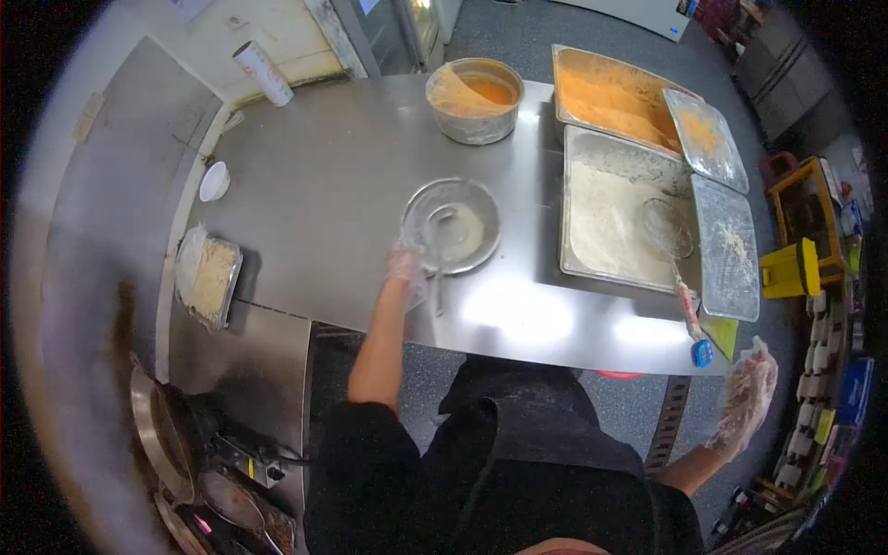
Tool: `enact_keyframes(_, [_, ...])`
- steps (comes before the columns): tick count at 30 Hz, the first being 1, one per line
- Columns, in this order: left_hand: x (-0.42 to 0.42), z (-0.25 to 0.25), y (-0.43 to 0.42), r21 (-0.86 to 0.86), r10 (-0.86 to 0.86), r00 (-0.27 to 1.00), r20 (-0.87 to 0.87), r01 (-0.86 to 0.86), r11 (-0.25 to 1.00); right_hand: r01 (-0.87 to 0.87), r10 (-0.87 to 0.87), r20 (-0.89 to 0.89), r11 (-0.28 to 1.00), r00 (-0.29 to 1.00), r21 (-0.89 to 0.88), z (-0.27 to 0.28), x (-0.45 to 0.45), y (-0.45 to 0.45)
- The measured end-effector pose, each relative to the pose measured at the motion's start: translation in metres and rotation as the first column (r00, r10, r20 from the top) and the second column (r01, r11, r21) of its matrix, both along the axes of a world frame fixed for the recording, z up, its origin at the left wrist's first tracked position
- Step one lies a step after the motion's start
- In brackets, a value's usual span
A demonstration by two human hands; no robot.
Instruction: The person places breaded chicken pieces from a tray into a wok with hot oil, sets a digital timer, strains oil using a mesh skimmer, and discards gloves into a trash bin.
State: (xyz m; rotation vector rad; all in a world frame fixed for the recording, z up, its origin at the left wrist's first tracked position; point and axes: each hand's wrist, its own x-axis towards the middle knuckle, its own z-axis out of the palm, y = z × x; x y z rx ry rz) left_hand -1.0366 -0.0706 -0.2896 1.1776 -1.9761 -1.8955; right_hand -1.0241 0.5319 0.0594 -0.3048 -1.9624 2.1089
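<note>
The metal bowl [421, 211] sits on the steel table [314, 194], at the centre of the frame, with a whitish substance in its bottom. The left hand [407, 264], in a clear plastic glove, is positioned at the bowl's lower-left rim; whether the fingers pinch the rim or only rest against it cannot be determined. The right hand [747, 393] (its glove loose and wrinkled) is located at the lower right, beyond the table edge and well apart from the bowl. Its finger spread cannot be determined through the plastic.

Right of centre, a deep pan [620, 148] contains off-white powder. A strainer [668, 228] rests in the powder, its red-marked handle [687, 310] extending over the near edge toward a blue disc [703, 352]. One flat lid [731, 254] lies along the right side of this pan.

At the upper right, a second pan [557, 88] contains orange powder. At the upper centre, a round pot [476, 127] contains orange material. At the left, a white cup [215, 182] is located above a small tray of pale crumbs [214, 277].
</note>
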Motion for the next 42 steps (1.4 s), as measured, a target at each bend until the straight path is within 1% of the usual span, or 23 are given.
enact_keyframes(4, [-0.08,-0.006,0.031,-0.076,-0.005,1.0,-0.018,0.003,0.997,-0.095,0.096,0.058,0.995,0.994,-0.006,-0.024,0.008,-0.015])
enact_keyframes(6, [-0.082,0.112,0.073,0.121,-0.015,0.999,-0.044,0.02,0.992,-0.13,0.133,0.036,0.989,0.991,-0.065,-0.014,0.017,-0.053])
enact_keyframes(7, [-0.089,0.132,0.082,0.205,-0.016,0.998,-0.06,0.028,0.978,-0.234,0.238,0.044,0.969,0.97,-0.074,-0.021,0.02,-0.059])
enact_keyframes(11, [-0.093,0.133,0.088,0.456,0.019,0.991,-0.135,0.045,0.889,-0.399,0.408,0.1,0.911,0.907,-0.102,-0.026,0.032,-0.098])
enact_keyframes(14, [-0.068,0.118,0.095,0.38,0.12,0.977,-0.178,-0.044,0.924,-0.498,0.513,0.044,0.847,0.857,-0.188,-0.03,0.028,-0.118])
enact_keyframes(16, [-0.041,0.119,0.099,0.297,0.228,0.95,-0.213,-0.16,0.941,-0.571,0.619,0.132,0.773,0.774,-0.277,-0.019,0.026,-0.152])
enact_keyframes(18, [0.0,0.142,0.119,0.35,0.201,0.873,-0.445,-0.037,0.936,-0.585,0.662,0.142,0.727,0.736,-0.36,-0.016,0.024,-0.186])
enact_keyframes(20, [0.044,0.175,0.157,-0.101,-0.154,0.872,-0.464,0.121,0.987,-0.694,0.777,0.14,0.616,0.614,-0.373,-0.016,0.015,-0.211])
enact_keyframes(21, [0.066,0.199,0.179,-0.283,-0.295,0.833,-0.468,0.174,0.943,-0.616,0.735,0.161,0.65,0.658,-0.445,-0.027,0.013,-0.223])
enact_keyframes(22, [0.086,0.207,0.2,-0.367,-0.389,0.767,-0.51,0.214,0.905,-0.542,0.705,0.196,0.666,0.682,-0.512,-0.04,0.014,-0.238])
enact_keyframes(23, [0.115,0.261,0.219,-0.369,-0.452,0.718,-0.529,0.285,0.885,-0.602,0.759,0.093,0.579,0.645,-0.55,-0.055,0.016,-0.245])
enact_keyframes(24, [0.135,0.279,0.234,-0.594,-0.592,0.677,-0.436,0.277,0.755,-0.652,0.754,0.105,0.622,0.649,-0.433,-0.063,0.02,-0.249])
enact_keyframes(25, [0.159,0.292,0.257,-0.516,-0.585,0.712,-0.389,0.357,0.778,-0.673,0.79,0.091,0.571,0.606,-0.47,-0.063,0.028,-0.254])
enact_keyframes(26, [0.181,0.298,0.28,-0.533,-0.526,0.764,-0.373,0.287,0.796,-0.683,0.818,0.081,0.526,0.57,-0.506,-0.062,0.04,-0.256])
enact_keyframes(28, [0.219,0.3,0.328,-0.596,-0.295,0.813,-0.502,-0.078,0.799,-0.707,0.893,0.052,0.388,0.446,-0.591,-0.052,0.074,-0.252])
enact_keyframes(31, [0.26,0.248,0.374,-0.693,-0.105,0.858,-0.503,-0.328,0.642,-0.673,0.958,0.031,0.223,0.285,-0.705,-0.057,0.137,-0.25])
enact_keyframes(32, [0.28,0.238,0.383,-0.695,-0.079,0.862,-0.501,-0.347,0.629,-0.674,0.976,0.037,0.176,0.216,-0.717,-0.065,0.155,-0.247])
enact_keyframes(34, [0.325,0.228,0.399,-0.481,-0.027,0.864,-0.503,-0.254,0.839,-0.663,0.997,0.052,0.082,0.064,-0.744,-0.084,0.188,-0.243])
enact_keyframes(36, [0.356,0.227,0.415,-0.217,0.16,0.846,-0.509,-0.306,0.927,-0.685,0.994,0.112,0.069,-0.019,-0.726,-0.09,0.218,-0.239])
enact_keyframes(37, [0.377,0.226,0.415,-0.257,0.098,0.862,-0.497,-0.254,0.933,-0.704,0.986,0.157,0.077,-0.05,-0.706,-0.093,0.23,-0.239])
enact_keyframes(40, [0.422,0.227,0.421,-0.102,0.112,0.953,-0.28,-0.145,0.984,-0.771,0.957,0.266,0.083,-0.115,-0.632,-0.09,0.268,-0.236])
enact_keyframes(41, [0.433,0.223,0.418,-0.103,0.1,0.953,-0.286,-0.135,0.986,-0.784,0.952,0.253,0.024,-0.171,-0.621,-0.101,0.271,-0.24])
enact_keyframes(42, [0.446,0.217,0.414,-0.195,0.117,0.979,-0.168,-0.149,0.969,-0.791,0.944,0.237,-0.039,-0.23,-0.611,-0.113,0.274,-0.247])
